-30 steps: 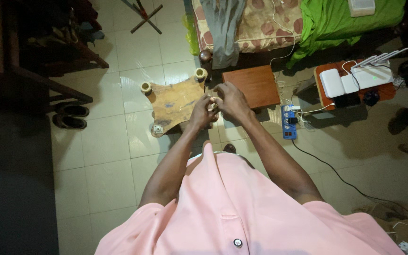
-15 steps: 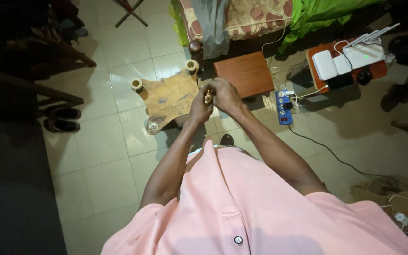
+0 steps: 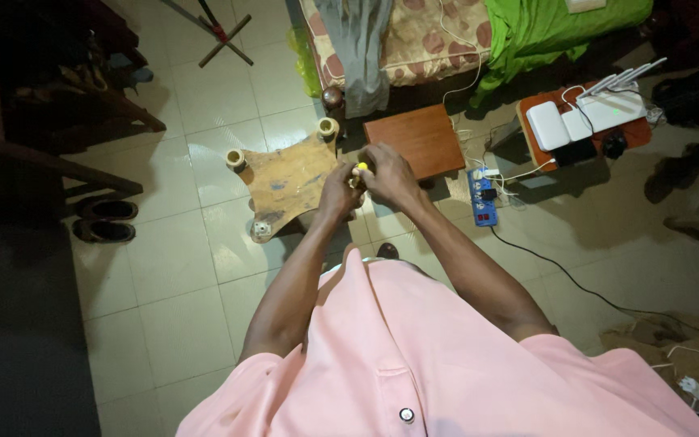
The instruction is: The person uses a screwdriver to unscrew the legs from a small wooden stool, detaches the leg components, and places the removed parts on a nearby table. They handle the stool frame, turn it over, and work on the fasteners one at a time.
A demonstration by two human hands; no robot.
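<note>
My left hand (image 3: 336, 192) and my right hand (image 3: 388, 173) meet in front of me, both closed around a small yellow object (image 3: 361, 168) that shows only as a bright tip between the fingers. Its shape is mostly hidden by the fingers. The hands hang above the right edge of an upturned wooden stool (image 3: 285, 182), whose pale legs point up from the tiled floor.
A brown wooden board (image 3: 416, 139) lies right of the stool, a blue power strip (image 3: 484, 197) with a cable beside it. White router boxes (image 3: 584, 121) sit on a low stand. A bed (image 3: 414, 36) with green cloth is beyond. Black shoes (image 3: 105, 220) lie at left.
The view has shifted slightly, so the floor items sit a little lower and to the left. My hands stay together on the small yellow object.
</note>
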